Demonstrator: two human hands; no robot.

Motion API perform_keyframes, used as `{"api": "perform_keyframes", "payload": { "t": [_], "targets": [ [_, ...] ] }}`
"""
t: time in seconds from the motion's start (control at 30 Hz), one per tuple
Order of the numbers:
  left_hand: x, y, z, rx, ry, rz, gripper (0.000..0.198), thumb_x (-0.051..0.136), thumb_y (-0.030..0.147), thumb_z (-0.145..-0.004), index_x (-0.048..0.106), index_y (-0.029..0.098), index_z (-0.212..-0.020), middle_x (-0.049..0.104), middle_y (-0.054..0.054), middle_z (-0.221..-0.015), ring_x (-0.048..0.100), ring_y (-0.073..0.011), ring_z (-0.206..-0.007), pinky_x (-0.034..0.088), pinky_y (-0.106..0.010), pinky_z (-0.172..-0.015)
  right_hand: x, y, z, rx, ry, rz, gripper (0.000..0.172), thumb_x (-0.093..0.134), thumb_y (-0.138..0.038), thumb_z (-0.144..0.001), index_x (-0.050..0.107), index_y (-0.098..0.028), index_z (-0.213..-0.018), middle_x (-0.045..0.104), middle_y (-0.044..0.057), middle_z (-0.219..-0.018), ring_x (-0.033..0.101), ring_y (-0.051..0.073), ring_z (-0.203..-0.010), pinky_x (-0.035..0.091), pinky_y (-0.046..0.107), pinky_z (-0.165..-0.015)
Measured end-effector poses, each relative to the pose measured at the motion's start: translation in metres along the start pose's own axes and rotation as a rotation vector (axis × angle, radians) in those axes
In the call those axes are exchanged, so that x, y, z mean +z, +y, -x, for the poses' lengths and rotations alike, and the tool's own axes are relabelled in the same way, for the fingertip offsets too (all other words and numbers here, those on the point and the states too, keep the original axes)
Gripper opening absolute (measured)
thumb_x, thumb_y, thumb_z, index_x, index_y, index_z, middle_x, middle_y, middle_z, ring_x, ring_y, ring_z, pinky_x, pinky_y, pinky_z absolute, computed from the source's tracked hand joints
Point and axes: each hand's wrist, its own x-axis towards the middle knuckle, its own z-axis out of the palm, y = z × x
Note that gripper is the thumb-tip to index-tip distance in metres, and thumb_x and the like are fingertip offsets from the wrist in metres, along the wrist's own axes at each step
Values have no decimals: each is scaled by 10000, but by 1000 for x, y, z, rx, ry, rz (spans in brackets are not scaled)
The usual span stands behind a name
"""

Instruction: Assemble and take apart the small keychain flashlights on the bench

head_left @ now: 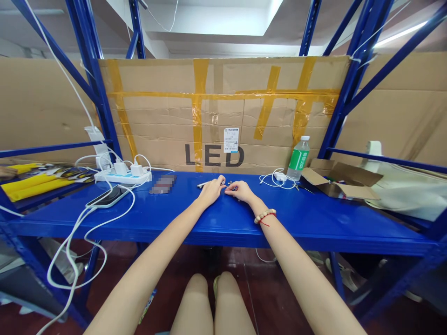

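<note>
Over the middle of the blue table (160, 215), my left hand (210, 191) is closed around a slim silvery item (201, 185) whose end sticks out to the left. Close beside it on the right, my right hand (241, 191) has its thumb and fingers pinched together, with a beaded bracelet (265, 215) on the wrist. The fingertips of both hands nearly meet. Some tiny shiny pieces (230, 183) show near the right fingertips, too small to name. What the right fingers pinch cannot be made out.
To the left lie a power strip (123, 177), white cables and a phone (111, 197). At the right stand a water bottle (299, 158) and an open cardboard box (340, 179), beside a coiled white cable (279, 177). A large cardboard sheet (157, 125) rises behind the table.
</note>
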Motion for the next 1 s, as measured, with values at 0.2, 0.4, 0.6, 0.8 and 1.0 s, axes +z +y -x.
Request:
{"api": "perform_keyframes", "payload": {
  "t": [0.2, 0.4, 0.6, 0.8, 1.0],
  "targets": [
    [-3, 1, 0, -14, 2, 24, 112, 447, 235, -877, 422, 214, -984, 636, -47, -897, 626, -230, -863, 445, -309, -740, -3, -5, -1, 40, 155, 14, 188, 636, -306, -718, 721, -167, -812, 707, 42, -740, 622, 134, -599, 470, 210, -564],
    [-4, 2, 0, -6, -3, 44, 91, 475, 224, -862, 428, 223, -940, 636, -25, -865, 628, -213, -857, 440, -281, -725, -11, -13, 3, 146, 260, 99, 257, 540, -355, -796, 694, -205, -938, 704, 40, -900, 638, 155, -775, 474, 233, -656],
    [-6, 3, 2, -17, -8, 25, 76, 473, 243, -864, 444, 223, -933, 642, -28, -866, 620, -225, -843, 438, -307, -741, -15, -17, 12, 236, 159, 266, 105, 668, -325, -682, 714, -278, -764, 709, -8, -810, 629, 187, -841, 446, 260, -684],
    [-5, 5, 2, -21, -11, 12, 79, 481, 258, -864, 453, 219, -927, 645, -23, -860, 616, -216, -833, 429, -316, -784, -14, -18, 11, 230, 129, 391, 235, 562, -258, -765, 680, -294, -965, 677, -5, -983, 592, 168, -907, 429, 258, -729],
    [-7, 7, 2, -20, -15, 2, 87, 485, 252, -862, 458, 210, -933, 642, -27, -868, 615, -205, -832, 425, -322, -812, -12, -21, 13, 171, 69, 507, 178, 590, -323, -773, 710, -273, -896, 628, 47, -1058, 475, 245, -1045, 339, 385, -867]
  ]
}}
